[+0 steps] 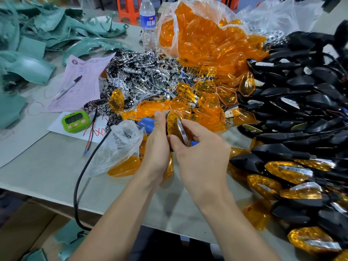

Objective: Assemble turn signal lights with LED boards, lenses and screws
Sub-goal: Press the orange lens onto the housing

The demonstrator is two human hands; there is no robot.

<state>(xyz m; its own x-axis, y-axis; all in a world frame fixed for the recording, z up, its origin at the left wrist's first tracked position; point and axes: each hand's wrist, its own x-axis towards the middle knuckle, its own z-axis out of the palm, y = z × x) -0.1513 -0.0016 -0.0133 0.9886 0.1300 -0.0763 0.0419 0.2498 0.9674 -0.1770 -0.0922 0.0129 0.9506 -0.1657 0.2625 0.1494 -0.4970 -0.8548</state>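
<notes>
Head view, then. Where is the turn signal light (172, 123)?
– Held above the near middle of the bench (47, 166), between both hands, with its amber lens facing up and a chrome strip (183, 134) along its right edge.
– And the grips?
– The left grip (158, 147) is curled round the light from the left, with the thumb up at its top end. The right grip (203, 153) pinches the same light from the right, with thumb and forefinger on the chrome strip. Both are closed on it.
– What lies round it?
– Behind it, a torn clear bag of amber lenses (197, 40) spills toward a heap of chrome reflectors (146, 76). Black housings (301, 91) are piled along the right side. Nearer on that side lie finished lights (288, 172), amber and chrome in black shells.
– Anything on the left?
– A small clear bag (120, 142) just beside the left grip; I cannot tell its contents. A blue tool (146, 123) shows partly behind the hands. Further left, a green timer (75, 121) sits on white paper, a marker (68, 87) lies on a pink sheet (82, 85), and a black cable (81, 176) runs off the near edge.
</notes>
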